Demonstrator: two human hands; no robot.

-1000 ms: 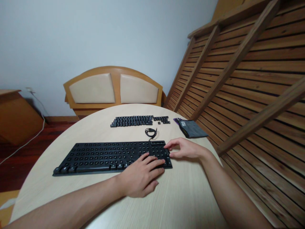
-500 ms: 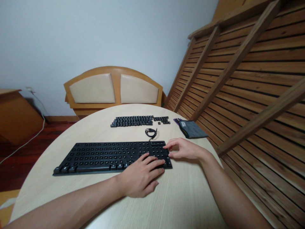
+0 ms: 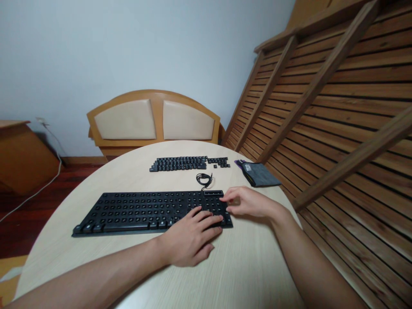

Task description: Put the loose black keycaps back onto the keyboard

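Black full-size plastic keyboard (image 3: 135, 210) lies across the near half of the pale wood-grain round table (image 3: 244, 266), where I've got both hands on it. Left hand (image 3: 189, 238) is palm-down, fingers fanned over the near right part, bracing it by my read, gripping nothing I can see. Right hand (image 3: 246, 201) is at the right edge, thumb and forefinger parted around the number-pad side; can't tell if a cap sits between them. Status: most key positions show bare; a few black caps (image 3: 93, 227) sit along the near row. Number pad is partly under the left hand, so no count there. Beyond the board, coiled thin black cable (image 3: 204, 175). Farther, black loose keycaps (image 3: 177, 164) in tight rows, plus a smaller black cluster (image 3: 219, 161) with one lone black cap (image 3: 215, 166) nearer me. Grey fabric pouch (image 3: 262, 174) at right, well apart. I'd call it well off fully capped.
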